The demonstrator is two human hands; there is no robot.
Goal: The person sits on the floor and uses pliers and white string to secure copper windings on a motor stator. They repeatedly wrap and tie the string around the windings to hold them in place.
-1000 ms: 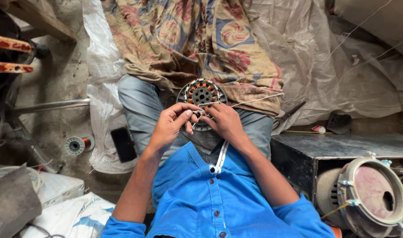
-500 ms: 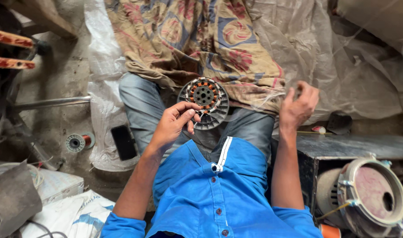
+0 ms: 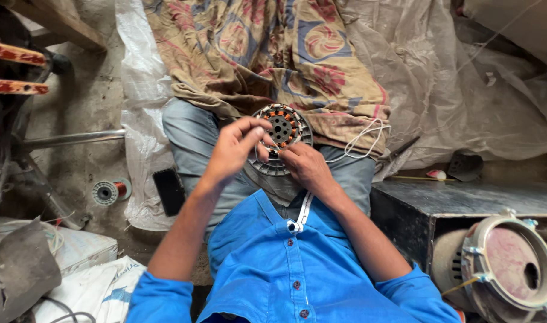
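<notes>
A round motor stator (image 3: 282, 127) with orange-brown copper windings rests on my lap, over blue jeans (image 3: 189, 137). My left hand (image 3: 234, 149) grips the stator's left rim with curled fingers. On the lower right edge of the stator lies my right hand (image 3: 306, 167), fingers closed on a white thread (image 3: 364, 139) that loops out to the right over a patterned cloth (image 3: 273, 54). The lower half of the stator is hidden behind both hands.
A copper wire spool (image 3: 109, 192) and a black phone (image 3: 168, 190) lie on the floor to the left. At the right are a dark metal box (image 3: 465, 206) and a round motor housing (image 3: 512, 269). A plastic sheet (image 3: 459, 90) lies beyond; white sacks (image 3: 82, 287) sit at lower left.
My right hand, raised out to the right half a second ago, has come back to the stator, leaving a slack loop of thread. The left hand stays on the stator.
</notes>
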